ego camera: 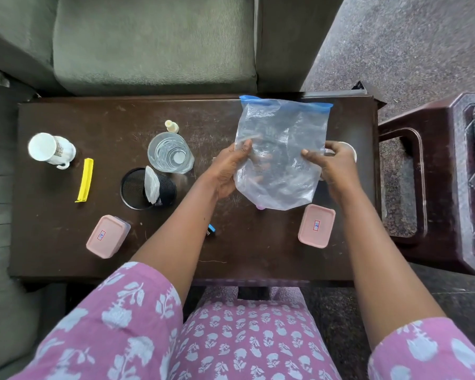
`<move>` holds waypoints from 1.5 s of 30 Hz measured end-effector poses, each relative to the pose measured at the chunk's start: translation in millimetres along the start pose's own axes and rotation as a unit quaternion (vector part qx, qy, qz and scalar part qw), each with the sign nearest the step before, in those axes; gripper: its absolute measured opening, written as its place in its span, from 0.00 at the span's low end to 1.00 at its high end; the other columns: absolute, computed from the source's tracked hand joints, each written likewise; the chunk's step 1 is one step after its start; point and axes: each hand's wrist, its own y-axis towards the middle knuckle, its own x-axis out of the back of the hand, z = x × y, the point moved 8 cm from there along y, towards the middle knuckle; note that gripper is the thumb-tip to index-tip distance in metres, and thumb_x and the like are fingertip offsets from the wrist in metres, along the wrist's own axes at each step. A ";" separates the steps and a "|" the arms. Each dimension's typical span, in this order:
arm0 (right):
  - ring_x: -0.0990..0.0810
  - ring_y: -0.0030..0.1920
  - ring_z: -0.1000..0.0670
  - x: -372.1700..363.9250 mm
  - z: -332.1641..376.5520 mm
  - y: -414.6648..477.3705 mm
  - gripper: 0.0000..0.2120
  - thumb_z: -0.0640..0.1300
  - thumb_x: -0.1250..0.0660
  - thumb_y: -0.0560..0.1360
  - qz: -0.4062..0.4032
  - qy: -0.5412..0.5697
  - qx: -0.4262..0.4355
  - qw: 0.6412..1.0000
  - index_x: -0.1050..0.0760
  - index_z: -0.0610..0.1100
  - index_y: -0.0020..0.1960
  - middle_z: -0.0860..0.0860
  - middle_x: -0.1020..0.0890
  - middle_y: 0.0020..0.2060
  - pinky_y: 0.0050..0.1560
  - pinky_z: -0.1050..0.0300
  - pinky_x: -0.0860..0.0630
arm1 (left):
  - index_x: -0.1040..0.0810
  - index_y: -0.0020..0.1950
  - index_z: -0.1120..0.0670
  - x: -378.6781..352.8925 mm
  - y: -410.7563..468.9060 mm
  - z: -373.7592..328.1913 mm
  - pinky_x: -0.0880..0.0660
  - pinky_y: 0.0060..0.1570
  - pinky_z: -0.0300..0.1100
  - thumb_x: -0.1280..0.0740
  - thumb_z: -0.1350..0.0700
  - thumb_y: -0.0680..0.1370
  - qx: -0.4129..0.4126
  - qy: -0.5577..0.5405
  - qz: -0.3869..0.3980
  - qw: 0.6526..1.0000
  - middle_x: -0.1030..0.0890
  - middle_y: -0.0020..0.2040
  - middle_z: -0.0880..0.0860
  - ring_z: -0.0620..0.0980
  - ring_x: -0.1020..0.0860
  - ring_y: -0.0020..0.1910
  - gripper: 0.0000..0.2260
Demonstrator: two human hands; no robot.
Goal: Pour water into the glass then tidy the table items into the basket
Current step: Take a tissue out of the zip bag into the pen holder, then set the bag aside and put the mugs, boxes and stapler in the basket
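Observation:
I hold a clear plastic zip bag [281, 149] with a blue seal strip above the dark wooden table [52, 229]. My left hand [231, 171] grips its left edge and my right hand [332, 165] grips its right edge. A glass [169, 153] with water in it stands left of the bag. In front of the glass lies a black mesh basket [146, 189] with a crumpled white piece inside. Two pink lidded boxes sit near the front: one [107, 235] on the left, the other [316, 225] on the right.
A white mug [51, 150] lies at the far left, a yellow clip [85, 179] beside it. A small cream bottle [172, 126] stands behind the glass. A small blue-and-black item [211, 230] shows by my left forearm. A sofa lies beyond the table, a plastic stool [433, 176] at right.

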 end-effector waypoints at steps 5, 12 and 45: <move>0.17 0.41 0.46 -9.5 -14.1 3.2 0.18 0.29 0.32 0.69 0.121 0.067 -0.083 0.987 0.25 0.39 0.58 0.46 0.17 0.46 0.43 0.51 0.21 | 0.23 0.58 0.56 16.4 -5.6 -4.0 0.20 0.43 0.45 0.37 0.61 0.77 0.015 0.045 0.000 0.999 0.19 0.47 0.55 0.50 0.19 0.42 0.11; 0.17 0.33 0.55 -8.1 -7.7 -3.0 0.19 0.24 0.38 0.70 0.172 0.090 -0.028 0.981 0.17 0.42 0.32 0.52 0.15 0.31 0.35 0.62 0.20 | 0.24 0.46 0.56 27.7 -9.4 4.3 0.23 0.28 0.37 0.42 0.74 0.72 0.007 0.036 -0.061 0.997 0.20 0.42 0.53 0.49 0.22 0.36 0.15; 0.23 0.44 0.46 95.7 -53.1 -18.9 0.08 0.33 0.25 0.63 -0.138 -0.223 -0.158 0.952 0.22 0.36 0.40 0.40 0.20 0.43 0.43 0.54 0.26 | 0.18 0.49 0.62 -40.8 14.9 32.1 0.32 0.38 0.44 0.31 0.61 0.70 0.057 0.391 -0.113 0.911 0.21 0.45 0.58 0.53 0.26 0.45 0.10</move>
